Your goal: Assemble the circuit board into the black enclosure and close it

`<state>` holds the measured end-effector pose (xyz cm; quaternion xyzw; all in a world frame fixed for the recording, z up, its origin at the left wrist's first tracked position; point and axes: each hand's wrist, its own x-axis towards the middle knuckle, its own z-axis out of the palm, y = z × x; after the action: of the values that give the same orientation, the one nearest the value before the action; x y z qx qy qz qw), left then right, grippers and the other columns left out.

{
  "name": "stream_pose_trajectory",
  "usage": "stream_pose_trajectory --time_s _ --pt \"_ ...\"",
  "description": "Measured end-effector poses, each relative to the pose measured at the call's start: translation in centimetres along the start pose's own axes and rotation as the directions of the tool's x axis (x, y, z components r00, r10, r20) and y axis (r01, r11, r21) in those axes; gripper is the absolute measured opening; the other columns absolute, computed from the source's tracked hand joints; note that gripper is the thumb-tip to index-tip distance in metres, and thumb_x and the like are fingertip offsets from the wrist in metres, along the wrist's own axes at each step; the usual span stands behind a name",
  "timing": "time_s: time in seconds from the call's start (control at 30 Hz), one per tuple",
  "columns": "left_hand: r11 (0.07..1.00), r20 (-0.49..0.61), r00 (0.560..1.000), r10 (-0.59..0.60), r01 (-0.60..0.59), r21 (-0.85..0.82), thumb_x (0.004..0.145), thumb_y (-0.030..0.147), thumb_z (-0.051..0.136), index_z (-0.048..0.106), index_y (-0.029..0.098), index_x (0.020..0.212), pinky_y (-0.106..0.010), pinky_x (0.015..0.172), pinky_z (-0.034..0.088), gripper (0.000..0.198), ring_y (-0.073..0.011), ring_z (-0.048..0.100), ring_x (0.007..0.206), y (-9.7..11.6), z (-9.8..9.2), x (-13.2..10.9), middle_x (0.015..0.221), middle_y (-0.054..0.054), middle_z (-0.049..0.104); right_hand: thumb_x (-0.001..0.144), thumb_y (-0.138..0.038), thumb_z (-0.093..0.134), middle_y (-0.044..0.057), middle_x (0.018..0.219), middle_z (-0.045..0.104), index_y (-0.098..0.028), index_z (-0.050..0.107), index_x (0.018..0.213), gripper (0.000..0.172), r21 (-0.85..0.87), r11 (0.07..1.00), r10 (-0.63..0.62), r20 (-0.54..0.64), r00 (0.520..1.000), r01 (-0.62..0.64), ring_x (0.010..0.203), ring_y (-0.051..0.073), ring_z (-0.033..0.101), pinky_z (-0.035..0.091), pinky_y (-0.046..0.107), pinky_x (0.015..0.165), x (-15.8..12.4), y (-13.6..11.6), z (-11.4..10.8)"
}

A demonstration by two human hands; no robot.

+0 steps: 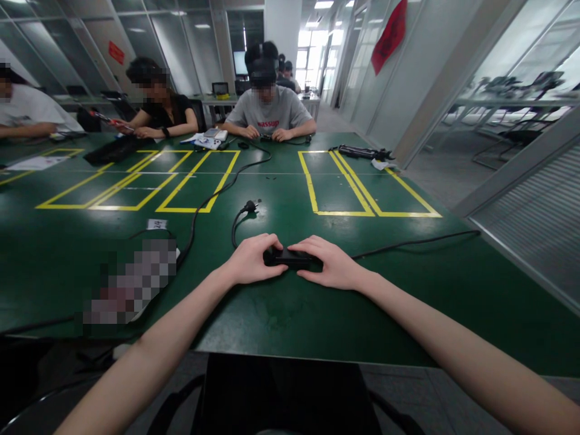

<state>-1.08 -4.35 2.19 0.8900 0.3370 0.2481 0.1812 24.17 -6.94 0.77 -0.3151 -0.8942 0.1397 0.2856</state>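
Note:
A black power adapter (292,258) lies on the green table in front of me, held from both ends. My left hand (254,260) grips its left end between thumb and fingers. Around the right end, my right hand (333,264) is closed the same way, with the thumb on the near side. A short black cord with a plug (249,206) curves out beyond my left hand. From behind my right hand a thin black cable (417,243) stretches to the right. My fingers hide both ends of the adapter.
Yellow tape rectangles (344,212) mark the green table (281,320). A long black cable (217,192) crosses at left, near a blurred pale object (140,278) and a number tag (157,224). A folded black tripod-like item (365,151) lies far right. Several people sit opposite.

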Motion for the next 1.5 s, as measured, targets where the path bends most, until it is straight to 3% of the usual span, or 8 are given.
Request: stream_pose_trajectory --time_s 0.17,0.33,0.57,0.87,1.07,1.23,1.5 --pt "0.994 0.029 0.998 0.053 -0.055 0.091 0.08 0.033 0.071 0.061 0.02 0.107 -0.034 0.078 0.053 0.031 -0.0221 0.067 0.087 0.5 0.3 0.3 0.097 -0.004 0.071 0.087 -0.027 0.066 0.013 0.11 0.068 -0.017 0.059 0.131 0.045 -0.174 0.984 0.039 0.028 0.999 -0.034 0.097 0.027 0.064 0.056 0.043 0.085 0.3 -0.3 0.3" --pt "0.977 0.074 0.995 0.069 -0.082 0.198 0.079 0.029 0.071 0.061 0.018 0.11 -0.037 0.086 0.054 0.035 -0.0246 0.067 0.093 1.2 1.0 0.7 0.102 -0.007 0.072 0.09 -0.033 0.066 0.012 0.101 0.07 -0.016 0.064 0.12 0.035 -0.263 0.963 0.091 0.085 0.992 -0.065 0.092 0.026 0.067 0.054 0.038 0.08 0.4 -0.4 0.5" --pt "0.935 0.14 0.986 0.091 -0.133 0.327 0.092 0.031 0.063 0.06 0.017 0.118 -0.037 0.088 0.052 0.029 -0.025 0.067 0.098 1.1 1.4 0.9 0.105 -0.009 0.072 0.097 -0.039 0.062 0.011 0.101 0.075 -0.016 0.068 0.119 0.033 -0.339 0.938 0.125 0.151 0.981 -0.068 0.09 0.025 0.073 0.052 0.034 0.078 0.5 -0.2 -0.3" --pt "0.904 0.188 0.947 0.261 -0.308 0.296 0.099 0.039 0.056 0.065 0.015 0.11 -0.033 0.08 0.049 0.028 -0.0226 0.067 0.088 1.2 0.8 0.5 0.092 -0.008 0.072 0.101 -0.047 0.054 0.01 0.085 0.076 -0.016 0.071 0.106 0.036 -0.391 0.916 -0.019 0.182 0.983 0.09 0.075 0.023 0.07 0.046 0.033 0.069 0.2 -1.2 -1.3" --pt "0.864 0.162 0.93 0.331 -0.368 0.343 0.101 0.044 0.053 0.065 0.014 0.106 -0.034 0.079 0.047 0.033 -0.0227 0.066 0.087 1.4 1.1 0.4 0.094 -0.01 0.071 0.104 -0.047 0.048 0.012 0.089 0.073 -0.015 0.068 0.111 0.039 -0.44 0.876 -0.168 0.105 0.98 0.198 0.077 0.022 0.067 0.046 0.033 0.068 -0.5 -1.1 -1.3" --pt "0.856 0.096 0.938 0.333 -0.344 0.386 0.099 0.051 0.055 0.064 0.014 0.111 -0.036 0.081 0.047 0.04 -0.0245 0.067 0.095 1.7 1.4 0.3 0.107 -0.012 0.072 0.105 -0.047 0.046 0.01 0.083 0.071 -0.016 0.069 0.103 0.039 -0.45 0.872 -0.172 0.09 0.981 0.194 0.072 0.022 0.064 0.044 0.034 0.066 -0.9 -0.9 -1.3" --pt "0.845 0.169 0.92 0.354 -0.391 0.365 0.101 0.047 0.052 0.064 0.015 0.099 -0.036 0.08 0.048 0.034 -0.0233 0.066 0.088 1.5 1.8 0.5 0.097 -0.011 0.071 0.105 -0.048 0.045 0.01 0.085 0.072 -0.016 0.07 0.102 0.041 -0.415 0.874 -0.203 0.159 0.966 0.253 0.073 0.021 0.065 0.046 0.034 0.066 -0.5 -1.4 -2.2"
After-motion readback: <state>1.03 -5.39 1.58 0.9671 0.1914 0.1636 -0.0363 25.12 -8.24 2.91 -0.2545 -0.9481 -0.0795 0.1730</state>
